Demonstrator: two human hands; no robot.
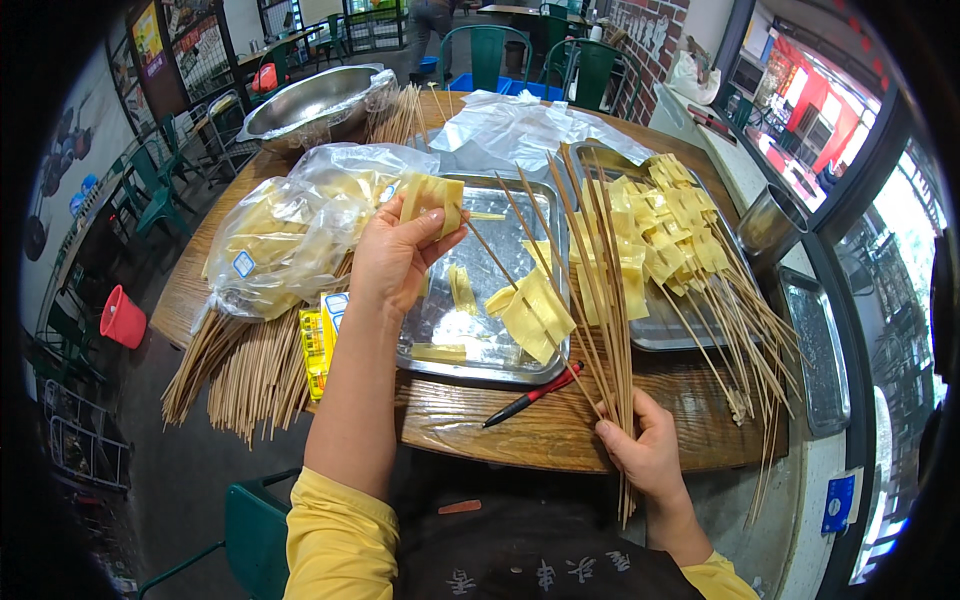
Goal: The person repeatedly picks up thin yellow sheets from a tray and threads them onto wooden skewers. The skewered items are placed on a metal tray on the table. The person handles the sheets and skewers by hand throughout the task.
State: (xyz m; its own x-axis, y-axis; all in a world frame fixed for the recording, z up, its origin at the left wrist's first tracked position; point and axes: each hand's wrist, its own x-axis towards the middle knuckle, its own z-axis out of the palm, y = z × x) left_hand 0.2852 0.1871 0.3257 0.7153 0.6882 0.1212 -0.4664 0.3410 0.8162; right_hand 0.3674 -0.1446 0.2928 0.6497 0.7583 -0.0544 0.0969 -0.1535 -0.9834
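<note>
My left hand (405, 247) pinches a folded yellow sheet of food (431, 199), which looks like tofu skin. A bamboo skewer (491, 255) slants up from my right hand, its upper end at this sheet. Lower on that skewer a second folded sheet (534, 315) is threaded. My right hand (641, 446) grips a bundle of bamboo skewers (616, 352) near the table's front edge, most of them pointing up and away. Beneath my left hand and the threaded sheet lies a metal tray (487, 341) with a few yellow strips (462, 289) in it.
At right, a second tray (660, 334) holds many skewered yellow sheets (667, 225), sticks overhanging the table. Clear bags of sheets (277, 232) lie left, above loose skewers (255, 382). A red-black pen (532, 394) lies in front. A steel bowl (315, 105) stands behind; a person (431, 37) is beyond.
</note>
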